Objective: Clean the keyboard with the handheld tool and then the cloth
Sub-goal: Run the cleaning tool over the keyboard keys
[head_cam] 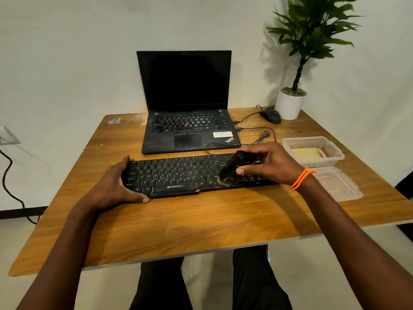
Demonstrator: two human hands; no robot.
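While my left hand (116, 186) grips the flat black keyboard (178, 175), my right hand (268, 164) holds the stubby brush (231, 170), bristles on keys at frame centre.

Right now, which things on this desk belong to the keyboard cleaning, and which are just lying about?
Part of the job:
- keyboard, steadied by the left hand
- handheld tool, gripped by the right hand, bristles on the keys
- cloth in the clear tub

Just lying about:
- laptop
- mouse
- potted plant
- tub lid
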